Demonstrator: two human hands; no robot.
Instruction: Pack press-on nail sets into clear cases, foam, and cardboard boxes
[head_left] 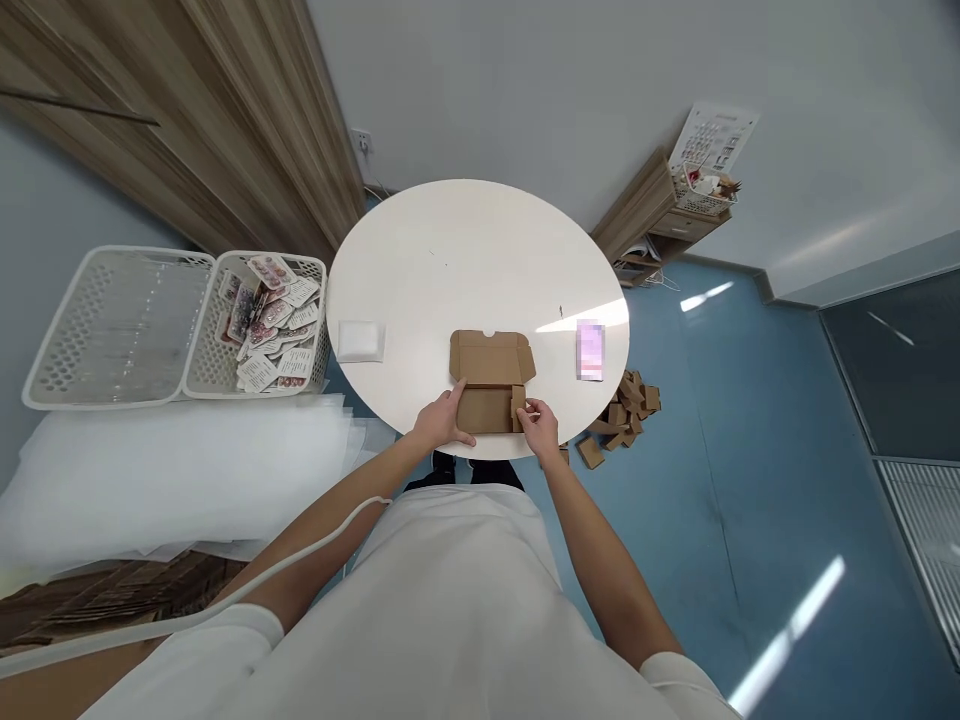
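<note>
A small brown cardboard box lies at the near edge of the white table, its lid laid back away from me. My left hand is closed on the box's left side, thumb along the inner edge. At the right end, my right hand pinches the upright side flap of the box. The inside of the box shows bare cardboard. To the left on the table rests a white padded packet in a clear wrapper. A phone with a pinkish screen lies to the right.
White plastic baskets stand left of the table; one basket holds many printed packs. White foam sheets are stacked nearer me. Folded brown boxes lie on the floor at right. A wooden cabinet stands behind.
</note>
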